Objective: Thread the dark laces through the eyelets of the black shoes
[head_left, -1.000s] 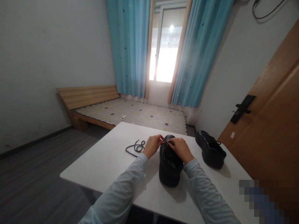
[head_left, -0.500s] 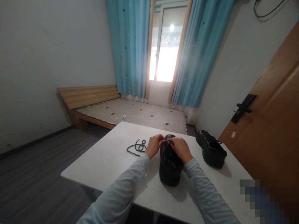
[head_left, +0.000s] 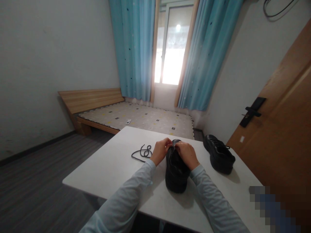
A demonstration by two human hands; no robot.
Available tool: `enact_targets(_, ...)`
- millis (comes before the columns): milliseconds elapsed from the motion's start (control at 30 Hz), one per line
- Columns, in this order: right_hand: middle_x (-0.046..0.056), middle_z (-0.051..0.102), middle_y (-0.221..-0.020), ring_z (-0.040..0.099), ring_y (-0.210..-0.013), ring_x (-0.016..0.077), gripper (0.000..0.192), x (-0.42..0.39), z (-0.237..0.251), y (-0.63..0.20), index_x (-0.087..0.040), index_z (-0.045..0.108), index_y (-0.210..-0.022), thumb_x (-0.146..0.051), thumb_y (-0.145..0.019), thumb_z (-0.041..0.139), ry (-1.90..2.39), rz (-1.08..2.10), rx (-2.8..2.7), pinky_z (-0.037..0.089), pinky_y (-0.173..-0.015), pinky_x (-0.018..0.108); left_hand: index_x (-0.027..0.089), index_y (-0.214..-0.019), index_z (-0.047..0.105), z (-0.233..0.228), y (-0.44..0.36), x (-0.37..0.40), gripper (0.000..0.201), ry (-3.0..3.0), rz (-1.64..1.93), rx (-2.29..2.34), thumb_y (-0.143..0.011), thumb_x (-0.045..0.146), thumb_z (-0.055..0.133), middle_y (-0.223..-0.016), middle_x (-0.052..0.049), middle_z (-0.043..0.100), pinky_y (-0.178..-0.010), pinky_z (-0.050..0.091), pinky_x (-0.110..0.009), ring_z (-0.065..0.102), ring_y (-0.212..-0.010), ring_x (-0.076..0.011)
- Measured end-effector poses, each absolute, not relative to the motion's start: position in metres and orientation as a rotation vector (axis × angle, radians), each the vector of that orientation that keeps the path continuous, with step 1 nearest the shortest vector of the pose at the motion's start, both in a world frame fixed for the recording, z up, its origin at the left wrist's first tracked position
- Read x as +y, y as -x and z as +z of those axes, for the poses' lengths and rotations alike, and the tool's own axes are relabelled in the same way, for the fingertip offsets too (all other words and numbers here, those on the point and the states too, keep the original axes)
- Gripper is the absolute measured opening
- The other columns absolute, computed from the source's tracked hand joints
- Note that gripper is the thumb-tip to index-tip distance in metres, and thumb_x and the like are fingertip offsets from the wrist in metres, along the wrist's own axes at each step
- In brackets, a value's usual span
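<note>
A black shoe [head_left: 176, 173] stands on the white table [head_left: 111, 168] with its toe pointing away from me. My left hand [head_left: 160, 150] and my right hand [head_left: 186, 154] meet over the front of that shoe, fingers pinched at its upper near the toe. What the fingertips pinch is too small to make out. A loose black shoelace [head_left: 142, 152] lies coiled on the table just left of my left hand. A second black shoe [head_left: 219, 154] with laces sits to the right, apart from my hands.
A low wooden bed [head_left: 136, 118] with a patterned mattress stands beyond the table, a small white remote [head_left: 128, 121] on it. Blue curtains [head_left: 136, 48] frame a bright window. A wooden door [head_left: 279, 129] with a black handle is at the right. Grey floor lies to the left.
Both hands stay at the front of the shoe with only tiny finger movements. The view has shifted very slightly.
</note>
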State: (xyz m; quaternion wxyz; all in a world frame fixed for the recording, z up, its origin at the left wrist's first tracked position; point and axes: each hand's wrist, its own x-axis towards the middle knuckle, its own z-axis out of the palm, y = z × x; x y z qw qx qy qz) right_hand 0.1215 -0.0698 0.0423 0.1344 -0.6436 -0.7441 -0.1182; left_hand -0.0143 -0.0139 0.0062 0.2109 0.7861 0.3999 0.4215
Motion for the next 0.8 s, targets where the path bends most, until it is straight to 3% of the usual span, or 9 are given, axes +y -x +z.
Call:
enact_targets(133, 0.005, 0.066, -0.086, 0.062, -0.080, 0.0176, 0.026, -0.0683, 0.0403, -0.1223, -0.019, 0.064, -0.081, -0.022, -0.091, 0.040, 1.847, -0.340, -2.142, 0.036, -0.065, 0.026, 0.018, -0.085, 0.062, 0.0063, 0.0117, -0.0157, 0.016, -2.182, 1.192, 1.134, -0.085, 0.029, 0.050, -0.076, -0.001, 0.068, -0.070, 0.046, -0.024, 0.062, -0.072, -0.0133)
enact_targets(367, 0.007, 0.065, -0.098, 0.061, -0.082, 0.0178, 0.022, -0.0659, 0.0353, -0.1210, -0.018, 0.060, -0.097, -0.019, -0.091, 0.039, 1.838, -0.355, -2.123, 0.037, -0.066, 0.026, 0.017, -0.099, 0.062, 0.0069, 0.0067, -0.0198, 0.022, -2.223, 1.249, 0.953, -0.088, 0.028, 0.047, -0.095, -0.005, 0.064, -0.080, 0.046, -0.026, 0.060, -0.079, -0.0132)
enact_targets(567, 0.007, 0.063, -0.093, 0.060, -0.080, 0.0181, 0.018, -0.0666, 0.0351, -0.1193, -0.016, 0.058, -0.091, -0.014, -0.089, 0.041, 1.872, -0.348, -2.077, 0.036, -0.065, 0.026, 0.016, -0.094, 0.065, 0.0091, 0.0067, -0.0218, 0.027, -2.239, 1.206, 0.908, -0.089, 0.033, 0.044, -0.093, -0.006, 0.061, -0.083, 0.045, -0.027, 0.058, -0.088, -0.0150)
enact_targets(800, 0.007, 0.063, -0.084, 0.058, -0.075, 0.0178, 0.016, -0.0672, 0.0346, -0.1269, -0.016, 0.058, -0.079, -0.014, -0.086, 0.044, 1.779, -0.234, -1.973, 0.037, -0.066, 0.027, 0.016, -0.084, 0.067, 0.0075, 0.0061, -0.0196, 0.032, -2.267, 1.146, 0.955, -0.091, 0.033, 0.040, -0.085, -0.005, 0.061, -0.078, 0.044, -0.025, 0.057, -0.082, -0.0144)
